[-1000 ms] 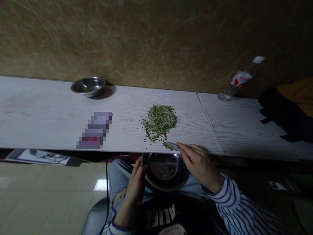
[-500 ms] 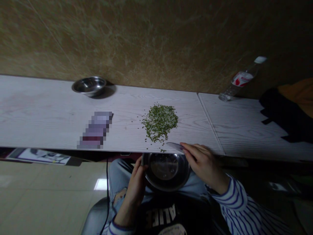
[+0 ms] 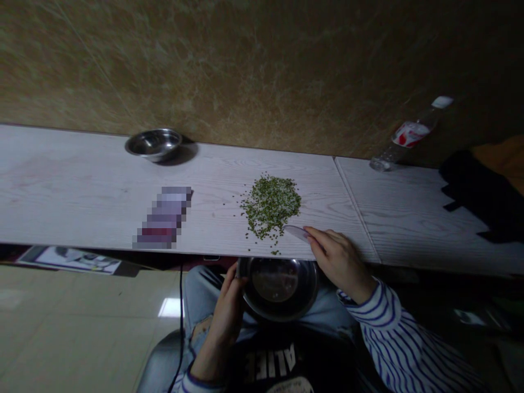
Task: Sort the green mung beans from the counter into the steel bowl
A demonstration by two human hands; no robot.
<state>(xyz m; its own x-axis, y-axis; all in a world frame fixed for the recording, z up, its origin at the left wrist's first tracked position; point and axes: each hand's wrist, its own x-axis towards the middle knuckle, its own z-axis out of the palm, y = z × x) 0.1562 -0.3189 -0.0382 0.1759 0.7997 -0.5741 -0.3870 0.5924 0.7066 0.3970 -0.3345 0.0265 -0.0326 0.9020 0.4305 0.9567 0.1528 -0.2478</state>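
Note:
My left hand (image 3: 229, 299) is closed on the left rim of a metal bowl (image 3: 277, 315), which sits on my lap just under the table's front edge. My right hand (image 3: 338, 261) pinches a thin, pale, flat scraper-like piece (image 3: 295, 232). Its tip is at the lower right of a spread pile of small green beans (image 3: 272, 204) with white grains mixed in. A few beans lie loose between the pile and the table edge. Inside the bowl there are a few small specks, too small to name.
A second, smaller metal bowl (image 3: 154, 147) stands at the back left of the white table (image 3: 82, 191). Left of the pile lies a blurred-out flat object (image 3: 164, 218). A clear bottle (image 3: 411, 134) leans against the wall at right, near dark cloth (image 3: 478, 191).
My right hand has moved slightly up the table with the scraper-like piece, from near the front edge to the pile's lower right. My left hand still holds the bowl.

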